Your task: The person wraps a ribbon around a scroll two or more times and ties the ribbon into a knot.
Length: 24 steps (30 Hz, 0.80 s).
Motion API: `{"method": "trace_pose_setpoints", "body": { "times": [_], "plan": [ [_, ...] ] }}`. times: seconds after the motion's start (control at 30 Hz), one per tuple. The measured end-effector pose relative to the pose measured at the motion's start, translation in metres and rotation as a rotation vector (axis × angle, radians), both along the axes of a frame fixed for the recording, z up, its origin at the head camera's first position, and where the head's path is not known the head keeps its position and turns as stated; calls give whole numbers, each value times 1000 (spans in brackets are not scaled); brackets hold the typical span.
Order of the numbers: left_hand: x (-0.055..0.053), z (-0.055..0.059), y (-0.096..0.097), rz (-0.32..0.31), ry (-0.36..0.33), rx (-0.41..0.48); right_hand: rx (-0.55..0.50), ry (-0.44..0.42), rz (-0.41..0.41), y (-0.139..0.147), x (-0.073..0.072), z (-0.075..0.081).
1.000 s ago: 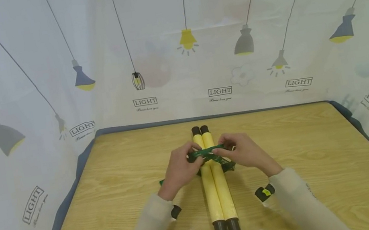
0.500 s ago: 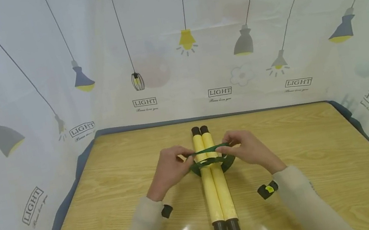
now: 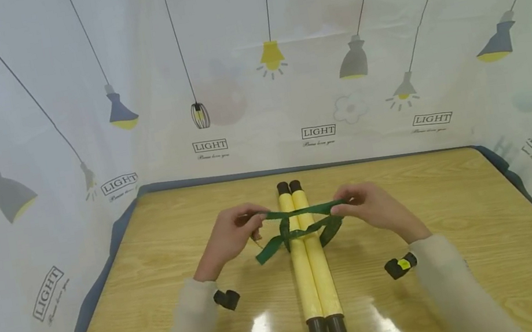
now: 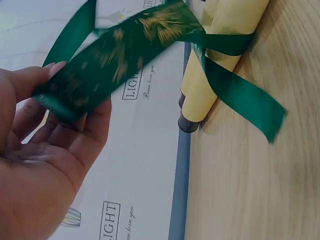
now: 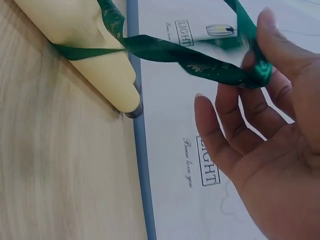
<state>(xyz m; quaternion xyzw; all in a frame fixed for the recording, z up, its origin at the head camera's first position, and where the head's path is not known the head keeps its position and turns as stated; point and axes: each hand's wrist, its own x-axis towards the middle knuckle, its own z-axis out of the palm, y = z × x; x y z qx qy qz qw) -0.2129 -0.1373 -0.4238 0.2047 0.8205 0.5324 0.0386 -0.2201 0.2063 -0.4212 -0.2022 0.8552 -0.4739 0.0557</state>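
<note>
Two pale yellow tubes (image 3: 305, 282) with dark end caps lie side by side, pointing away from me. Green ribbon (image 3: 320, 208) with a gold print wraps around them past their middle, and a strip of it stretches above the tubes between both hands. My left hand (image 3: 230, 233) pinches this strip on the left; in the left wrist view the ribbon (image 4: 125, 55) runs from thumb and fingers. On the other side my right hand (image 3: 376, 209) pinches a loop, seen as folded ribbon (image 5: 215, 70) in the right wrist view. A loose ribbon tail (image 3: 269, 249) sticks out left.
The wood-grain table (image 3: 162, 301) is bordered by a dark blue edge (image 3: 309, 169). Pale sheets (image 3: 240, 11) printed with hanging lamps stand behind and at both sides. Black wrist devices (image 3: 227, 299) show below each hand.
Both hands have moved apart, drawing the ribbon into a longer strip across the tubes. The ribbon tail now shows at the left. The tubes stay in place.
</note>
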Motion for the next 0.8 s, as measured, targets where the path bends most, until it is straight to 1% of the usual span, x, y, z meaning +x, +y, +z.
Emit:
{"method": "trace_pose_setpoints", "body": {
  "times": [0.1, 0.2, 0.27, 0.33, 0.4, 0.5, 0.57, 0.63, 0.8],
  "plan": [
    [-1, 2, -11, 24, -61, 25, 1, -9, -35, 12, -1, 3],
    [-3, 4, -24, 73, -92, 9, 14, -6, -77, 25, -1, 6],
    [-4, 4, -33, 105, -94, -14, 26, -3, -100, 33, -1, 7],
    [-5, 2, -41, 123, -80, -42, 30, 0, -115, 41, 0, 7],
    [-6, 1, -50, 131, -66, -67, 32, 13, -120, 46, 1, 7],
    [-5, -1, -61, 134, -62, -81, 35, 18, -123, 54, 3, 5],
    [-3, -2, -69, 147, -64, -83, 34, 2, -129, 59, 5, 3],
    [-1, -4, -77, 160, -65, -78, 29, -35, -137, 64, 7, 3],
    [3, -8, -98, 207, -69, -104, 41, -133, -143, 79, 11, 2]
  ]
}}
